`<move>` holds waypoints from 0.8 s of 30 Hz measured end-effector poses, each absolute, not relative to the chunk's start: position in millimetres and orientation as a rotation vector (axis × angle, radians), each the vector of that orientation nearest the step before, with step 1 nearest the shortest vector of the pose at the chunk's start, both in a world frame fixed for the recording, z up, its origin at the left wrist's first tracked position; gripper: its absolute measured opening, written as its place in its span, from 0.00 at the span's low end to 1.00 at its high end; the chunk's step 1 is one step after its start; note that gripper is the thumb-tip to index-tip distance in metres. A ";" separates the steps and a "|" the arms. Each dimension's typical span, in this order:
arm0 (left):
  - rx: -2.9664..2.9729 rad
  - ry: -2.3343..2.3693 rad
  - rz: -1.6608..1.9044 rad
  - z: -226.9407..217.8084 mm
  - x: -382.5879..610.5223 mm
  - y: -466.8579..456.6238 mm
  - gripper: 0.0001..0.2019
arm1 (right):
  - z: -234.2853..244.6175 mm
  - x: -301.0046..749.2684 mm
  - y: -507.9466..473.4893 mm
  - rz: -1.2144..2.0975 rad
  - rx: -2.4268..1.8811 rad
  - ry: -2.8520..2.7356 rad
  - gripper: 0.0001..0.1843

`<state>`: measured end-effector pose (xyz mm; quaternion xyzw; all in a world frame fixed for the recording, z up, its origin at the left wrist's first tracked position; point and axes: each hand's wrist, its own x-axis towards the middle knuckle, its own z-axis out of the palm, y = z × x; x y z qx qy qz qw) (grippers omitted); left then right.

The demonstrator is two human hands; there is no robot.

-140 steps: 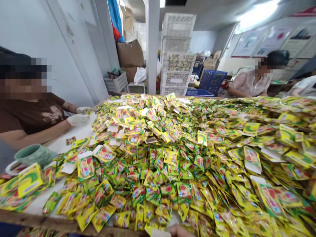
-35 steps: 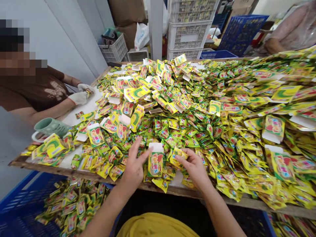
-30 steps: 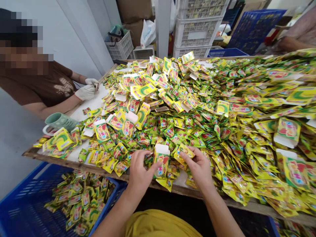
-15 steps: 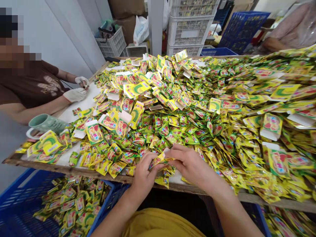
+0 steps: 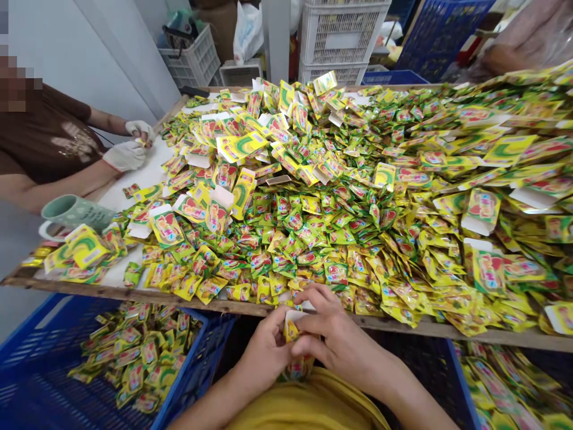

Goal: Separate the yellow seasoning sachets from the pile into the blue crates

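Just off the table's front edge, close to my yellow top, my left hand [image 5: 267, 345] is closed around a small yellow carton [image 5: 299, 367] printed in red and green. The carton stands roughly upright, its white flap raised at the top. My right hand [image 5: 329, 331] pinches a small yellow packet [image 5: 292, 330] at the carton's open end; the fingers partly hide it. Beyond both hands lies a deep heap of green and yellow packets [image 5: 338, 272]. Flat and opened cartons [image 5: 166, 226] rest on top of it.
A wooden rim [image 5: 179, 297] edges the table. Below left, a blue crate [image 5: 40, 334] holds filled cartons; more cartons [image 5: 505, 382] lie below right. A green mug [image 5: 74, 212] stands left, near a co-worker's gloved hands [image 5: 128, 154]. White crates [image 5: 342, 39] are stacked behind.
Both my hands have drawn the carton back from over the table edge toward my body. The carton has turned from sideways to upright. My view has shifted slightly.
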<state>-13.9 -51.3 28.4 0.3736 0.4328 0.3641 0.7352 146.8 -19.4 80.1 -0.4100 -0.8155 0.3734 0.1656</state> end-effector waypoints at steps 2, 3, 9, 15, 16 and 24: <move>0.809 0.946 0.795 29.0 -15.1 -54.6 0.18 | 72.9 144.1 -25.7 1.172 -1.112 -2.294 0.07; 0.812 0.951 0.792 29.8 -15.5 -55.5 0.20 | 69.4 143.8 -27.3 1.217 -1.092 -2.266 0.07; 0.862 1.069 0.781 28.0 -17.6 -59.1 0.19 | 59.8 150.8 -31.6 1.068 -1.158 -2.058 0.10; 0.756 0.982 0.794 30.9 -19.1 -65.8 0.16 | 71.1 148.9 -44.8 0.859 -1.299 -2.299 0.09; 0.736 0.976 0.781 32.1 -19.5 -66.4 0.16 | 73.1 149.2 -45.4 0.849 -1.324 -2.323 0.08; 0.817 0.917 0.700 30.4 -18.8 -60.3 0.22 | 90.1 161.7 -29.5 0.919 -1.230 -2.453 0.04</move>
